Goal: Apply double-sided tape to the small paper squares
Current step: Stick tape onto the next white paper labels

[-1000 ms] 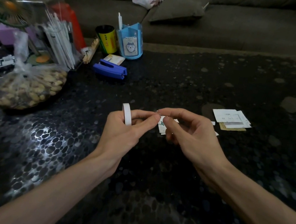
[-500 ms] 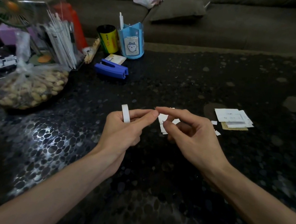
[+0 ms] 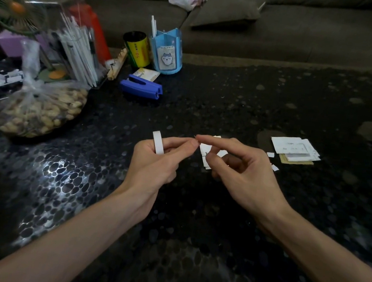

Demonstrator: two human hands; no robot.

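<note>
Two bare hands on bare forearms, seen from the wearer's own head.
The left hand (image 3: 153, 162) and right hand (image 3: 246, 175) are slim-fingered, with short nails and knuckles that catch the dim light. The left forearm (image 3: 73, 232) and right forearm (image 3: 331, 250) run uncovered from narrow wrists to the lower edge of the view.

The right hand (image 3: 244, 172) covers part of the paper squares (image 3: 203, 148); print on the paper stack (image 3: 293, 147) is too small to read.
</note>
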